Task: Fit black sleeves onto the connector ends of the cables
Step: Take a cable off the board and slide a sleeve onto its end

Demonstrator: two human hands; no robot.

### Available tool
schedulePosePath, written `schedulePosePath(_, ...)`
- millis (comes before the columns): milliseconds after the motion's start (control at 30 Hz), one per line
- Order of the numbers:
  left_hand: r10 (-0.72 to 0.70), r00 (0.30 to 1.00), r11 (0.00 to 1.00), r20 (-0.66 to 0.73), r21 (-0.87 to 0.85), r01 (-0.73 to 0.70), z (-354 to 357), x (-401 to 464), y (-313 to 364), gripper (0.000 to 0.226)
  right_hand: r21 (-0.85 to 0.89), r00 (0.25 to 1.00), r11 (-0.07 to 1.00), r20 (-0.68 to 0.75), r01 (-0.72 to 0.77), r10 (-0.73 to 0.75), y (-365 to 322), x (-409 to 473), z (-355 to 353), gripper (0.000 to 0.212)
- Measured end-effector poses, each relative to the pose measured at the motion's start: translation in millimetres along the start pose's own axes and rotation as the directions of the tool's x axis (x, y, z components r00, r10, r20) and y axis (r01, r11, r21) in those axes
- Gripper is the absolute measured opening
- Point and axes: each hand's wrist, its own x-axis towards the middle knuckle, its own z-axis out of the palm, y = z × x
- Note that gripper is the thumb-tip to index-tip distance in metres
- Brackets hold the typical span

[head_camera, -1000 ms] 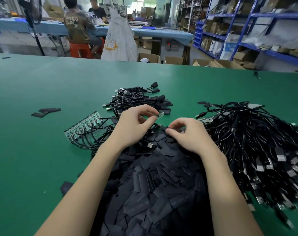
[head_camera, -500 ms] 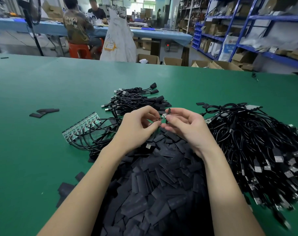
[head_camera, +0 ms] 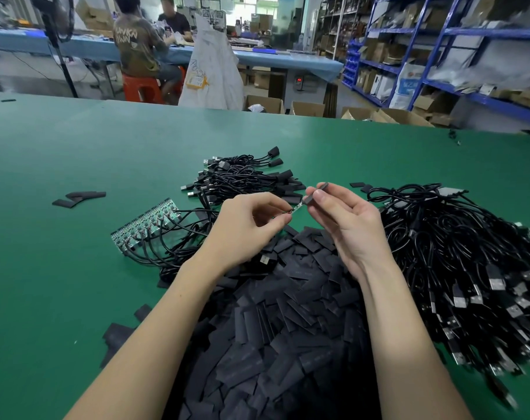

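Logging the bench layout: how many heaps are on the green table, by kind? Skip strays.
Cable heaps: 2, the far heap and the right heap
Sleeve heap: 1
Circuit-board strip with cables attached: 1
Total: 4

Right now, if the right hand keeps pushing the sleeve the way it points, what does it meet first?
The small board end pinched in the left hand: the right hand aims its black sleeve straight at it, seemingly just touching.
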Motion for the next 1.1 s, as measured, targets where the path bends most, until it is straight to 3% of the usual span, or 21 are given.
schedulePosePath(567,-0.011,1.0,0.999,0.01,-0.045,0.012,-0.7,-1.5,1.7,0.006,-0.049,0.999,0.999,0.031,0.014,-0.012,0.3,-2.0,0.4,0.036)
schedulePosePath(1100,-0.006,1.0,0.999,0.012,-0.051,0.007,-0.9,-2.2,4.0,0.008,-0.013,0.999,1.0,-0.038,0.017,-0.018,3.4,-1.6,1.6,0.037)
